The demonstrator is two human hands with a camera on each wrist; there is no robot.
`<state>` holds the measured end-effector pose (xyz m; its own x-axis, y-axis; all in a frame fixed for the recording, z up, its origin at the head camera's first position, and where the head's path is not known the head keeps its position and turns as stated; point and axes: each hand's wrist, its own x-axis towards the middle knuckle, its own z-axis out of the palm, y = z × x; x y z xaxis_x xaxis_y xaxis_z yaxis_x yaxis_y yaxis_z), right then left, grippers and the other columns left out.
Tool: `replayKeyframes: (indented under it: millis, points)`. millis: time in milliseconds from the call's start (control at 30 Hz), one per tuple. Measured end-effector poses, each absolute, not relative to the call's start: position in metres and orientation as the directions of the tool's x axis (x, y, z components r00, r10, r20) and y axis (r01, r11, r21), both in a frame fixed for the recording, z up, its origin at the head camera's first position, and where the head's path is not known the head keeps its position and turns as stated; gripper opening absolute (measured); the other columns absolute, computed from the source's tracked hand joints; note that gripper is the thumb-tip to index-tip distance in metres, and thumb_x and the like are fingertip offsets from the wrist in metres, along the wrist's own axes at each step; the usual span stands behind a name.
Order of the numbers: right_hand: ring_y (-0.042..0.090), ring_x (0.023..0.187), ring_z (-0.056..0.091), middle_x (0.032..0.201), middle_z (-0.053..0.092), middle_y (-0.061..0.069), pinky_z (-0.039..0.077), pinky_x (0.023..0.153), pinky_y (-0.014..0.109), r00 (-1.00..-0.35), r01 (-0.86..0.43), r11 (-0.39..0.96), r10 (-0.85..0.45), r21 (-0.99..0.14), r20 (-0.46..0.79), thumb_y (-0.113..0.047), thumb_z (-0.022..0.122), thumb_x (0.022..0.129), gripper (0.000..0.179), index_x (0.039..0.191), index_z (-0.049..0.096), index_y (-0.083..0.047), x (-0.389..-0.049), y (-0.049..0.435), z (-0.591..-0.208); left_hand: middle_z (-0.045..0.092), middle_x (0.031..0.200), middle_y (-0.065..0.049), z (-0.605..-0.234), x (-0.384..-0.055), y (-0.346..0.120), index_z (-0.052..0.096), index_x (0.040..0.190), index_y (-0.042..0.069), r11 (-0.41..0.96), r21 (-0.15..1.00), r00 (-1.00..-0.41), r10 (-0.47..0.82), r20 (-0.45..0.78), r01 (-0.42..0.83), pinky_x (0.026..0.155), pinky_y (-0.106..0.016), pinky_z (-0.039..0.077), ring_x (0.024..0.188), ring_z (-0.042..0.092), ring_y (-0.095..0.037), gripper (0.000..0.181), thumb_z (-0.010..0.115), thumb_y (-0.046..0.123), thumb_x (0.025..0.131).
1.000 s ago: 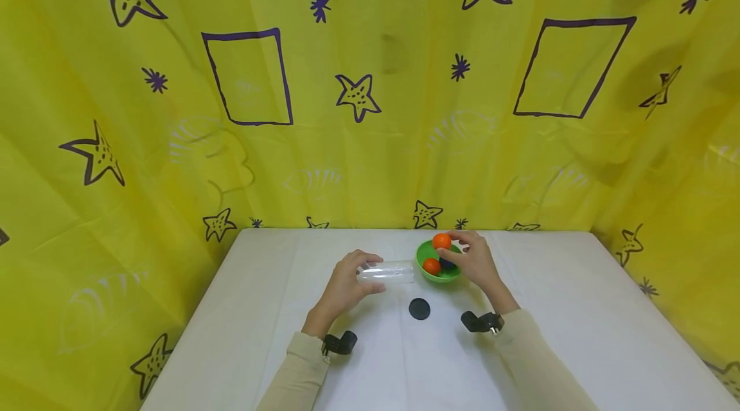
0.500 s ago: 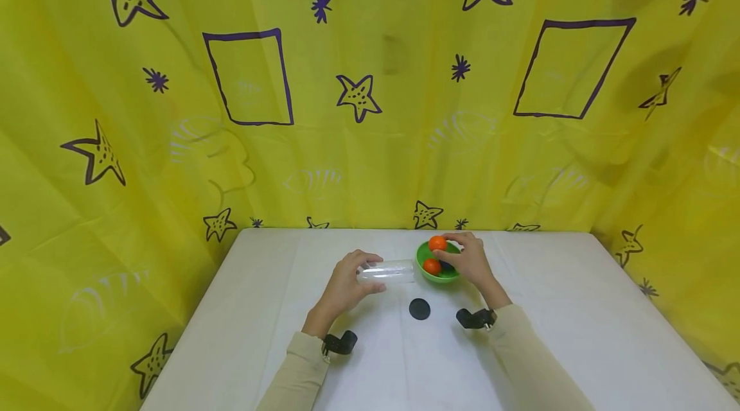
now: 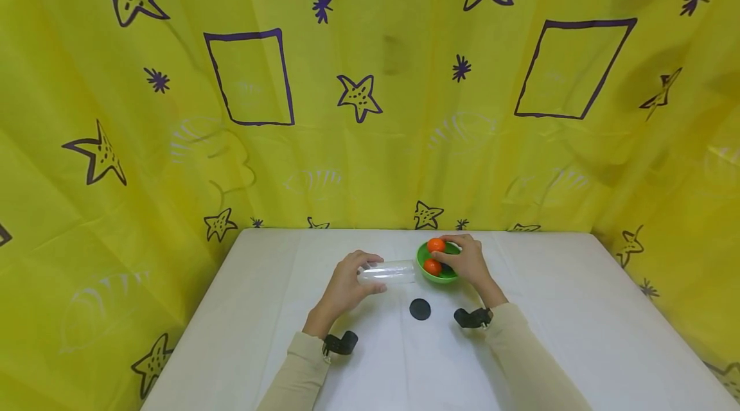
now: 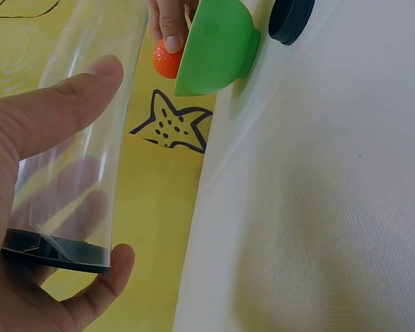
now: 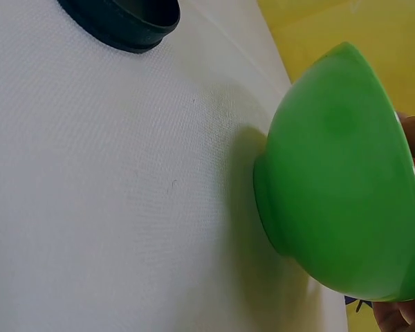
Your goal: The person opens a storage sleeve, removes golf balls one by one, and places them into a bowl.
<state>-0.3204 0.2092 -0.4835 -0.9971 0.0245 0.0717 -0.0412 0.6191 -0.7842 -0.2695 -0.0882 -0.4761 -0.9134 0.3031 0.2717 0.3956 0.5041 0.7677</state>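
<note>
My left hand (image 3: 343, 282) grips a clear plastic tube (image 3: 390, 271), which lies sideways with one end towards the bowl. A dark cap (image 4: 62, 252) closes the tube's end near my palm in the left wrist view. My right hand (image 3: 471, 263) pinches an orange ball (image 3: 436, 244) between thumb and fingers over the far side of the green bowl (image 3: 440, 279). A second orange ball (image 3: 431, 267) sits inside the bowl. Beside it is a dark blue ball (image 3: 447, 267), mostly covered by my right hand.
A loose round black lid (image 3: 420, 309) lies on the white-covered table (image 3: 405, 359), in front of the bowl. Behind the table hangs a yellow curtain (image 3: 370, 154) with star drawings, and it also runs along both sides.
My right hand has shifted slightly left and lowered the orange ball a little towards the bowl. The left hand and tube have stayed put.
</note>
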Motion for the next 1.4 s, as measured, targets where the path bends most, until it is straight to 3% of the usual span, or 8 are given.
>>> replayKeyframes:
  millis: [200,500,900,1133,1400]
  points:
    - [0.043,0.127,0.035,0.14,0.049,0.026,0.042,0.102,0.061,-0.997,-0.041,0.621,0.028,-0.782,0.074,-0.036,0.079,0.089,0.058,0.135,0.063,-0.004,-0.322,0.209,-0.484,0.068,0.12,-0.008,-0.475,-0.268,-0.088,0.069,0.123,0.015,0.492,0.777,-0.913,0.31,0.264,0.392,0.093,-0.054,0.054,0.109,0.061,-0.035,0.048,0.089,0.021,0.08]
    - [0.044,0.128,0.041,0.138,0.054,0.025,0.037,0.106,0.062,-0.988,-0.078,0.597,0.06,-0.799,0.142,-0.023,0.073,0.093,0.027,0.113,0.073,-0.005,-0.321,0.209,-0.481,0.067,0.12,-0.006,-0.475,-0.268,-0.088,0.069,0.123,0.017,0.508,0.771,-0.917,0.302,0.259,0.385,0.093,-0.051,0.055,0.109,0.061,-0.03,0.048,0.089,0.024,0.08]
    - [0.044,0.128,0.045,0.136,0.056,0.024,0.04,0.108,0.058,-0.984,-0.09,0.571,0.074,-0.816,0.161,-0.021,0.067,0.099,0.026,0.117,0.071,-0.003,-0.311,0.214,-0.48,0.069,0.121,-0.004,-0.478,-0.269,-0.088,0.069,0.124,0.018,0.527,0.756,-0.917,0.299,0.263,0.388,0.095,-0.047,0.053,0.109,0.059,-0.024,0.048,0.088,0.024,0.08]
    - [0.042,0.125,0.05,0.127,0.062,0.025,0.043,0.105,0.055,-0.969,-0.149,0.566,0.078,-0.811,0.233,-0.015,0.065,0.099,0.024,0.115,0.071,0.001,-0.294,0.217,-0.477,0.07,0.118,-0.004,-0.48,-0.269,-0.086,0.069,0.126,0.017,0.571,0.731,-0.925,0.279,0.256,0.374,0.088,-0.038,0.048,0.104,0.056,-0.022,0.049,0.087,0.026,0.081]
    - [0.036,0.126,0.046,0.13,0.061,0.02,0.042,0.105,0.057,-0.972,-0.176,0.57,0.03,-0.803,0.234,-0.014,0.067,0.098,0.019,0.114,0.073,-0.005,-0.269,0.213,-0.475,0.07,0.117,-0.002,-0.483,-0.271,-0.084,0.066,0.13,0.018,0.595,0.728,-0.94,0.226,0.255,0.34,0.096,-0.044,0.044,0.114,0.055,-0.027,0.048,0.084,0.028,0.086]
